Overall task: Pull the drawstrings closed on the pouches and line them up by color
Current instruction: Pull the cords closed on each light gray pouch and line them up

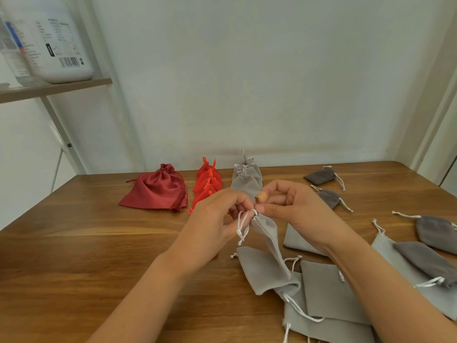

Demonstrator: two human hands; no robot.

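Observation:
I hold a light grey pouch [269, 237] above the wooden table [99, 243], its mouth gathered tight. My left hand [212, 224] pinches its white drawstring, whose loops hang down. My right hand [291, 206] pinches the gathered neck from the other side. At the back stand a dark red satin pouch [154, 191], a row of bright red pouches [207, 184] and a row of closed light grey pouches [247, 179]. Several loose light grey pouches [329, 290] lie flat at the front right. Dark grey pouches [321, 175] lie at the right.
A white wall rises behind the table's far edge. At the upper left a shelf [57, 89] carries a large white plastic jug [57, 38]. More dark grey pouches [430, 231] lie toward the table's right edge.

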